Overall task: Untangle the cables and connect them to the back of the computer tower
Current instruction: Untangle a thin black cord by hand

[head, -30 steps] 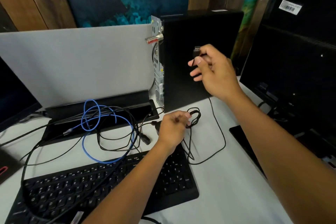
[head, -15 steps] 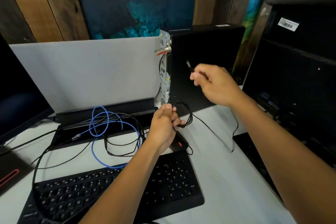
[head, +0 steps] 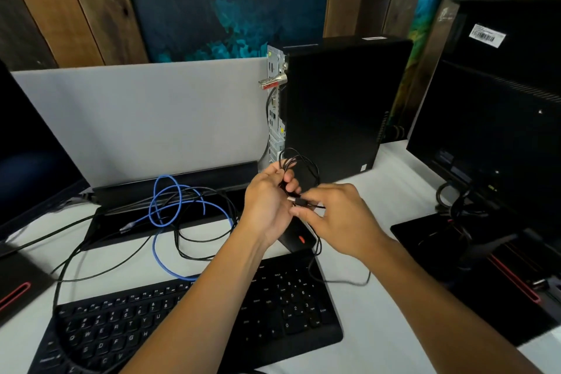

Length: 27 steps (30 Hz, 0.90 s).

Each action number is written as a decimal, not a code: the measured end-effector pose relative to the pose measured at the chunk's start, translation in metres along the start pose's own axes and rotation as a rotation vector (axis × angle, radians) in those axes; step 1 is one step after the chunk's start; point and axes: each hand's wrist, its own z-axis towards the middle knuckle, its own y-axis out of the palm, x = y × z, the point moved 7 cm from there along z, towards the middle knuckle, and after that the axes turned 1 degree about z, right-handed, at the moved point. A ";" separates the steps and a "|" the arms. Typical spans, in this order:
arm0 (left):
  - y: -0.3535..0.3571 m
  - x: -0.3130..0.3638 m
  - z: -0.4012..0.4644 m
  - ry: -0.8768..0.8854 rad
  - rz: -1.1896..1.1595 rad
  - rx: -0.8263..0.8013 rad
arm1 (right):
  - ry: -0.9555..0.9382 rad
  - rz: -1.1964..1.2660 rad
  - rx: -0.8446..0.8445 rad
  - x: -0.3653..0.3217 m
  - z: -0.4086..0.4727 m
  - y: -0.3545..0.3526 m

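Above a black keyboard (head: 194,322), the left hand (head: 267,203) gripped a bundle of thin black cable (head: 299,161) while the right hand (head: 340,218), close beside it, pinched the cable's USB plug (head: 296,200). A blue cable (head: 165,206) lay tangled left; the computer tower (head: 337,106) stood behind.

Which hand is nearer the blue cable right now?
Left. The left hand grips black cable loops just right of the blue cable; the right hand, pinching the USB plug, sits farther right.
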 end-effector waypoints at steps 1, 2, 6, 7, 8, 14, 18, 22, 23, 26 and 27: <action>0.000 0.001 0.002 0.006 0.006 0.012 | 0.007 -0.026 -0.023 0.005 -0.001 0.006; -0.001 0.003 0.003 0.013 0.010 0.024 | 0.000 -0.026 -0.044 0.008 -0.001 0.010; -0.007 0.011 0.010 0.010 0.006 0.084 | -0.044 0.045 -0.095 0.015 -0.010 0.018; -0.007 0.012 0.009 0.008 0.009 0.087 | -0.025 0.088 -0.087 0.017 -0.012 0.019; -0.007 0.012 0.008 0.004 0.013 0.087 | -0.007 0.127 -0.076 0.017 -0.013 0.019; -0.006 0.009 0.009 -0.036 0.064 0.120 | -0.031 0.082 -0.069 0.020 -0.013 0.027; -0.015 0.010 0.017 -0.095 0.160 0.179 | -0.049 -0.040 -0.120 0.039 -0.017 0.026; -0.011 0.011 0.018 -0.111 0.292 0.181 | -0.069 -0.071 -0.174 0.043 -0.019 0.025; -0.010 0.012 0.017 -0.118 0.330 0.186 | -0.068 -0.072 -0.186 0.043 -0.021 0.023; -0.013 0.020 0.017 -0.112 0.390 0.234 | -0.039 -0.049 -0.209 0.050 -0.027 0.021; -0.015 0.022 0.019 -0.114 0.389 0.239 | -0.009 -0.018 -0.200 0.055 -0.029 0.019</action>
